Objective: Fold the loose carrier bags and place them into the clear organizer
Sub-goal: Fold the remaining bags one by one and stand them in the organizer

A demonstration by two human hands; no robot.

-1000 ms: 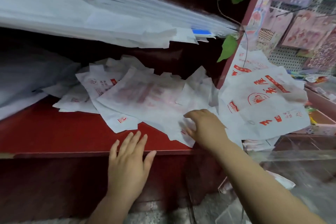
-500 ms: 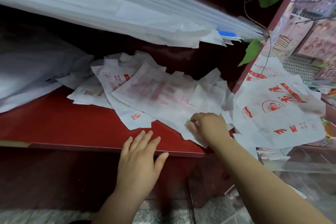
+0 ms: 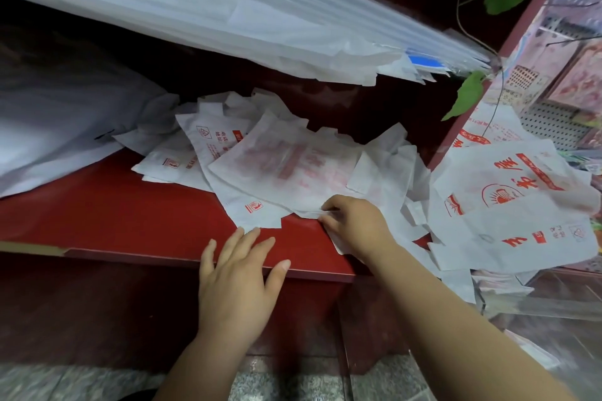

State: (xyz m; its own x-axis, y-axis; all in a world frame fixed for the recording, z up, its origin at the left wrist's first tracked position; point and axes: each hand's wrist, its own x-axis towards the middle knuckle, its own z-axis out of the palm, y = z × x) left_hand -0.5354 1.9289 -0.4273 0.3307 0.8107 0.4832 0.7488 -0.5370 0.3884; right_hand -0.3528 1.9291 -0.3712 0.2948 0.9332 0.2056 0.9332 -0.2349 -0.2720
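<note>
A loose heap of white carrier bags (image 3: 293,169) with red print lies on a red shelf (image 3: 107,215). More of these bags (image 3: 511,205) spill off the shelf's right end. My right hand (image 3: 355,225) pinches the near edge of a bag in the heap, fingers curled. My left hand (image 3: 241,277) lies flat with spread fingers on the shelf's front edge, just short of the bags. A clear plastic organizer (image 3: 537,309) shows at the lower right, partly hidden by my right arm.
A slanting stack of clear plastic sleeves and white sheets (image 3: 260,19) overhangs the shelf. A bulky white bag (image 3: 65,127) fills the shelf's left. Green leaves (image 3: 469,94) and a pegboard of goods (image 3: 560,88) are at the right. Stone floor (image 3: 293,381) lies below.
The camera has moved closer and shifted left. My right hand has curled tighter on the bag's edge and lifted it slightly. My left hand stays flat on the shelf edge.
</note>
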